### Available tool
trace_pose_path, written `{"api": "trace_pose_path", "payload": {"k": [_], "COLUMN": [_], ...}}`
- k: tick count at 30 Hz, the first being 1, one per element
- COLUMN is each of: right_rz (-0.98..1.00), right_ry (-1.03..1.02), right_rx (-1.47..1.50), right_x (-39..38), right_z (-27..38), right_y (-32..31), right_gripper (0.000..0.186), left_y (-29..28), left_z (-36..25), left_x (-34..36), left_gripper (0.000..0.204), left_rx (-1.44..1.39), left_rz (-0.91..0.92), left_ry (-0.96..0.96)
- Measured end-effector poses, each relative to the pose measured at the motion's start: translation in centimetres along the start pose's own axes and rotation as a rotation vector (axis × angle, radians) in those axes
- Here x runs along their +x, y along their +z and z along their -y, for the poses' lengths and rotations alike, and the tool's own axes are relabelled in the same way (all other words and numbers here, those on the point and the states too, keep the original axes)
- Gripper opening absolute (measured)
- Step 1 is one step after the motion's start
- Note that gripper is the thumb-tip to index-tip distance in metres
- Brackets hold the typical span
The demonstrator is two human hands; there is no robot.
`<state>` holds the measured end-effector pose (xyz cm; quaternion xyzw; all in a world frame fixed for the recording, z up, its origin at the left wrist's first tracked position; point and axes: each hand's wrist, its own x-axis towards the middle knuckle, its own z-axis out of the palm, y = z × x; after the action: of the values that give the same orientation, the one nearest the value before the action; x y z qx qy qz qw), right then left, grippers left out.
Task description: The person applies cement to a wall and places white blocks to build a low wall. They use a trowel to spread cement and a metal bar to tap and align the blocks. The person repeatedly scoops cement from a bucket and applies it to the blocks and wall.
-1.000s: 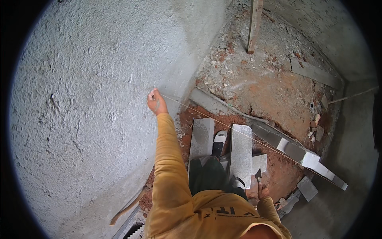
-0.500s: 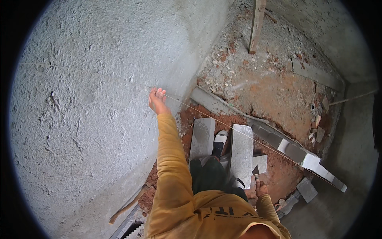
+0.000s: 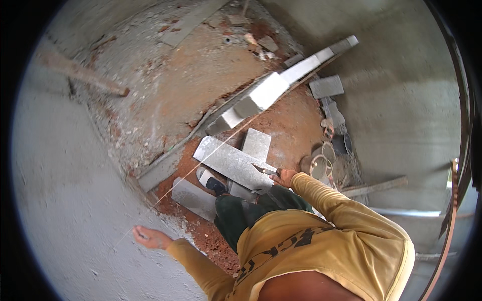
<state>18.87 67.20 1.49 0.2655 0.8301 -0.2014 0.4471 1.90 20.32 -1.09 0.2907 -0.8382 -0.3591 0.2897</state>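
Head cam, L of pair, fisheye, facing down

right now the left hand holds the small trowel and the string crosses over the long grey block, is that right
Not quite: the head view shows the small trowel in the right hand, not the left hand. The string does cross over the long grey block.

My right hand (image 3: pixel 285 177) hides part of the trowel handle (image 3: pixel 271 172), my left hand's (image 3: pixel 152 238) contact with the string (image 3: pixel 201 163) too small to tell, far-left wooden post (image 3: pixel 95 78) blurred.
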Motion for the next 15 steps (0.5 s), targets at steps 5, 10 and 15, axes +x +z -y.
{"api": "trace_pose_path", "payload": {"k": [5, 10, 15], "right_rz": [-0.050, -0.060, -0.146], "right_ry": [0.060, 0.292, 0.418], "right_rx": [0.118, 0.244, 0.460], "right_x": [-0.2, -3.8, -5.4], "right_z": [-5.1, -11.1, -18.0], "right_y": [2.8, 5.1, 9.8], "right_gripper": [0.069, 0.071, 0.072], "left_y": [2.1, 3.8, 7.4], "left_z": [-9.8, -13.8, -17.3], "left_x": [-4.3, -5.4, -6.0], "left_gripper": [0.027, 0.028, 0.032], "left_rx": [0.052, 0.000, -0.050], "left_rz": [0.362, 0.557, 0.620], "left_ry": [0.281, 0.049, 0.548]}}
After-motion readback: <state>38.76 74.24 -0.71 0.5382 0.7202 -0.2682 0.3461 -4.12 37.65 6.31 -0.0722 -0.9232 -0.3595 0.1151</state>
